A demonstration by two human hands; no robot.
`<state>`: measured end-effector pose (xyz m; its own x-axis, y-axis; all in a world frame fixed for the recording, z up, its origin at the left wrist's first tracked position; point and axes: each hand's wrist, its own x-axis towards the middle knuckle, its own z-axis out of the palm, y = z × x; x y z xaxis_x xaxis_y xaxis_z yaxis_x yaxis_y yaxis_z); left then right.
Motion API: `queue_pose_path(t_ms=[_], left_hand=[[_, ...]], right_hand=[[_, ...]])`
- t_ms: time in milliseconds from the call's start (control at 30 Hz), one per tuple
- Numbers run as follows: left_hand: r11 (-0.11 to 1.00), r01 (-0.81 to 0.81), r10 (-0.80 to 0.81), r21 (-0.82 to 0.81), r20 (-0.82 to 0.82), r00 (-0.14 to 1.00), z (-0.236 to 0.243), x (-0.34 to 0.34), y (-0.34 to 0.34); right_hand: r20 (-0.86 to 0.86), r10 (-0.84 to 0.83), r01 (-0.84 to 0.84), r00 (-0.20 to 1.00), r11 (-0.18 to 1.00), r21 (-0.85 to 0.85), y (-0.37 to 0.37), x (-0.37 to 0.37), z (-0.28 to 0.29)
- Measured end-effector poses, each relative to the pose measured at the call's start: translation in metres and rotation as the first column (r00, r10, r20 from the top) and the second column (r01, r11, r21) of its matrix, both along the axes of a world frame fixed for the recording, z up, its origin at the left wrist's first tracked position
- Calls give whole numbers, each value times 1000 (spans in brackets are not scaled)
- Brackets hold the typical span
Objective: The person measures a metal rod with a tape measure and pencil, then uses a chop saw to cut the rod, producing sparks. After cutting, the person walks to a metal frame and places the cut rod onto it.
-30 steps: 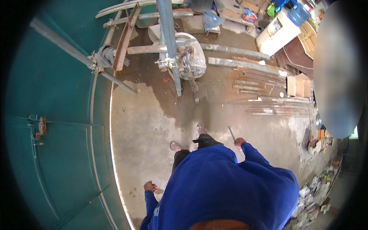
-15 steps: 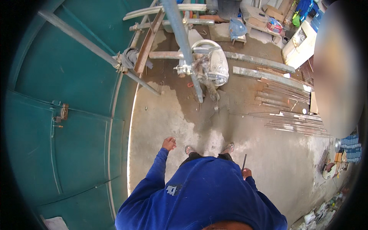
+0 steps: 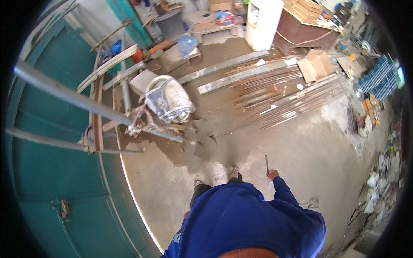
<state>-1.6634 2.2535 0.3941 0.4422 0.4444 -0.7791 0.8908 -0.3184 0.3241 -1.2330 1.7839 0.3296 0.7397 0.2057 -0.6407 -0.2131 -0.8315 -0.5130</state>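
Note:
My right hand (image 3: 271, 175) is closed on a thin dark metal bar (image 3: 266, 161), held upright beside my right leg over the concrete floor (image 3: 301, 150). My left hand (image 3: 186, 214) is mostly hidden behind my body at my left side, so its fingers cannot be made out. My sandalled feet stand below me. Ahead on the left are galvanized scaffold pipes (image 3: 69, 94) with clamps, a rusty steel angle (image 3: 97, 120) and a white bucket (image 3: 170, 99) covered in plastic.
Long metal bars (image 3: 232, 81) lie across the floor ahead. A teal metal gate (image 3: 51, 163) lines my left. A cardboard box (image 3: 314, 66), white cabinet (image 3: 260, 26), grey bin (image 3: 170, 28) and low wooden stand (image 3: 208, 26) sit farther back. Rubble (image 3: 378, 185) runs along the right.
My view has swung toward the right, bringing more of the bars and back area in. My left hand has dropped back beside my body. The bar remains in my right hand.

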Motion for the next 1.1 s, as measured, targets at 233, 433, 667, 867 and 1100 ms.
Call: queue_pose_path(t_ms=[233,433,667,867,1100], left_hand=[[947,234,-237,220,-17,971,5,48,43],[636,-576,588,-514,-160,793,10,97,157],[862,-370,379,-346,-44,924,17,175,214],[186,983,-843,4,515,157,8,122,211],[862,322,-375,-391,-66,924,-6,233,157]], right_hand=[[-150,-300,316,942,944,97,36,-10,0],[42,-164,161,986,985,59,78,-59,37],[39,-83,88,996,978,-187,50,-161,31],[-183,320,-369,929,801,-472,37,-219,42],[-24,-159,149,987,958,-245,38,-227,33]])
